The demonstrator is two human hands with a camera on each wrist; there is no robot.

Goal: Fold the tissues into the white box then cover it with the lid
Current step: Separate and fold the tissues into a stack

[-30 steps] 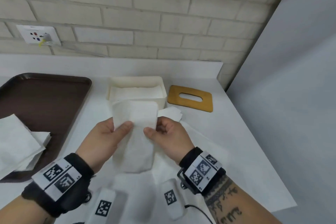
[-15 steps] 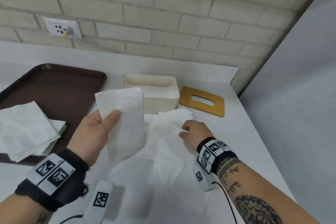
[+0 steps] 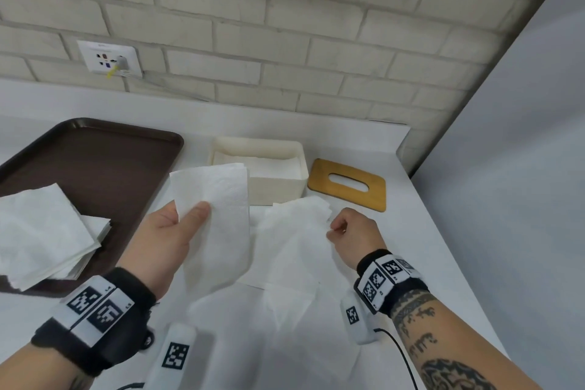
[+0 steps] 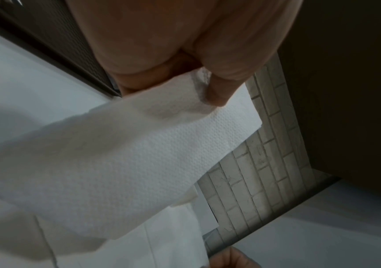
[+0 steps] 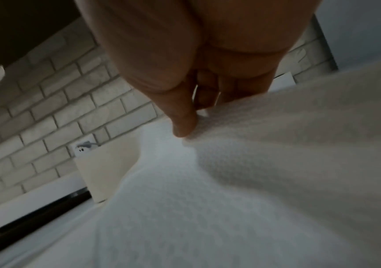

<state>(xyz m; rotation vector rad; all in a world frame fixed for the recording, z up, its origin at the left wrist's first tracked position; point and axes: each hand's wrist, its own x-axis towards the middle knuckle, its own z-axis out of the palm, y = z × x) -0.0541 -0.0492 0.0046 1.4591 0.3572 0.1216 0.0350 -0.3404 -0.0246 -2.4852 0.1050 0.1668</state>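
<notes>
1. A second ago both your hands held one folded tissue in front of the white box [image 3: 275,182]; now only your left hand [image 3: 164,241] has it, thumb and fingers pinched on the upper edge of the folded tissue [image 3: 218,215], which hangs above the worktop [image 3: 427,231], not in the box yet
2. Your right hand [image 3: 354,231] has let go and moved right; its fingers are now curled onto the edge of the next tissue [image 3: 300,225], lying just in front of the box. The right wrist view shows thumb and fingertips nipping that sheet
3. Read: fold on the held tissue looks done, the placing step is pending, and you seem to be starting the next sheet at the same time
4. Box is open, with white tissues already inside; the wooden lid [image 3: 348,184] lies flat just to its right, not touching, so covering is still to come
5. More tissues are stacked on the brown tray [image 3: 110,161] at left, so the task is far from finished
6. Hard to tell: how full the box is, since the held tissue covers its front-left corner; how many loose sheets overlap on the worktop, white on white; the tray stack is cut off at the frame edge; the right wrist view is blurry
</notes>
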